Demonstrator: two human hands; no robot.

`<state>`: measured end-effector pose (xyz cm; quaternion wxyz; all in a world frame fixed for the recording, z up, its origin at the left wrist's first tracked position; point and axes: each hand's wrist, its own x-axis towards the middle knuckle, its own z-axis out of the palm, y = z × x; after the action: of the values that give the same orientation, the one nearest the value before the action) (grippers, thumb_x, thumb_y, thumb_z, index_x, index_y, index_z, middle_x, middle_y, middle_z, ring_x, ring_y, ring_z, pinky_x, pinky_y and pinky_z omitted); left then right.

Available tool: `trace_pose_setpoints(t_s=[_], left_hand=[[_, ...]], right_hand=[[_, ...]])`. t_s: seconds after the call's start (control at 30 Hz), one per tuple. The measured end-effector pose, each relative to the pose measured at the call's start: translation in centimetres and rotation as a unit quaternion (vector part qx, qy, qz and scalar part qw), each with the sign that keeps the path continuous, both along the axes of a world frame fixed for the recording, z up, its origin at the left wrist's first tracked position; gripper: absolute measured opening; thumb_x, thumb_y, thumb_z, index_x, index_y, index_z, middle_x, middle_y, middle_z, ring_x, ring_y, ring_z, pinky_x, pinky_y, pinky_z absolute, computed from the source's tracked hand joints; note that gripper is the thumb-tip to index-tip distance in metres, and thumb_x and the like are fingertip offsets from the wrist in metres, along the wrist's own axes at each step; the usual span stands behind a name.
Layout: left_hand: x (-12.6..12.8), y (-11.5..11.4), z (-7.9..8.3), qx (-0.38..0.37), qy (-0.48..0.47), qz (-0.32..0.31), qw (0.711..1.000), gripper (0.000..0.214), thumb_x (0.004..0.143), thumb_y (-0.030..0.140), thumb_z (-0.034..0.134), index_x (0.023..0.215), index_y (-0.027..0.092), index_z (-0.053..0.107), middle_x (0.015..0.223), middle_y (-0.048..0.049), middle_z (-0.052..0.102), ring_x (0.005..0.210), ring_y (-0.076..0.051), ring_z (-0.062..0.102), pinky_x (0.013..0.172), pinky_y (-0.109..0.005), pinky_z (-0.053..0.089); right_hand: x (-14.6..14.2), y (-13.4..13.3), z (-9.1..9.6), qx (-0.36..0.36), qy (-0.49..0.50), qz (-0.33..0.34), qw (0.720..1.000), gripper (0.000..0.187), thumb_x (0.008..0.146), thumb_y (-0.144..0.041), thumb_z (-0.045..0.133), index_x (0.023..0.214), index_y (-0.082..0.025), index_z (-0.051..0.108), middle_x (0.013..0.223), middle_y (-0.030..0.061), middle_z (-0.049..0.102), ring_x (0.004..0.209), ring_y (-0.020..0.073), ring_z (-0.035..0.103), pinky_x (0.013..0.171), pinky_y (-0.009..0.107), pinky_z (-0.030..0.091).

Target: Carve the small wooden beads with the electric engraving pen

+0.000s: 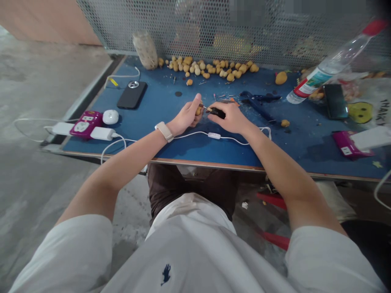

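Closed round a small yellow-brown nub [198, 110], my left hand [187, 115] is at the middle of the blue table, thumb raised along the piece. My right hand [229, 116] grips a black-handled tool [217, 112] whose thin metal tip points left at the nub; whether it touches cannot be told. Just beyond the right hand lie dark blue pliers [259, 106] and several thin small bits. The white cord with an inline switch [214, 135] runs on the table below both hands. Part of the nub is hidden by my fingers.
Along the perforated metal screen [122, 24] lie several yellowish round pieces [210, 69] and a jar [145, 51]. A phone [132, 95] and a purple power adapter [87, 124] are left. At right are a bottle [324, 75], a second phone [335, 101] and another purple adapter [348, 145].
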<state>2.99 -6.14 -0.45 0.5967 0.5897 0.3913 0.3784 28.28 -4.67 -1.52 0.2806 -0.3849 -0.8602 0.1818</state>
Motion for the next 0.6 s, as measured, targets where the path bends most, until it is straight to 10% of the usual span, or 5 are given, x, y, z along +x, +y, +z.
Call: trace_pose_setpoints(t_s=[0.6], left_hand=[[0.42, -0.7, 0.92, -0.044, -0.024, 0.041, 0.998, 0.069, 0.135, 0.084, 0.049, 0.095, 0.028, 0.051, 0.064, 0.0122, 0.034, 0.045, -0.006, 0.025, 0.047, -0.019, 0.019]], right_hand=[[-0.24, -0.24, 0.19, -0.015, -0.017, 0.01, 1.0, 0.066, 0.121, -0.079, 0.069, 0.147, -0.022, 0.091, 0.127, 0.0196, 0.095, 0.106, 0.0408, 0.084, 0.1, 0.055, 0.064]])
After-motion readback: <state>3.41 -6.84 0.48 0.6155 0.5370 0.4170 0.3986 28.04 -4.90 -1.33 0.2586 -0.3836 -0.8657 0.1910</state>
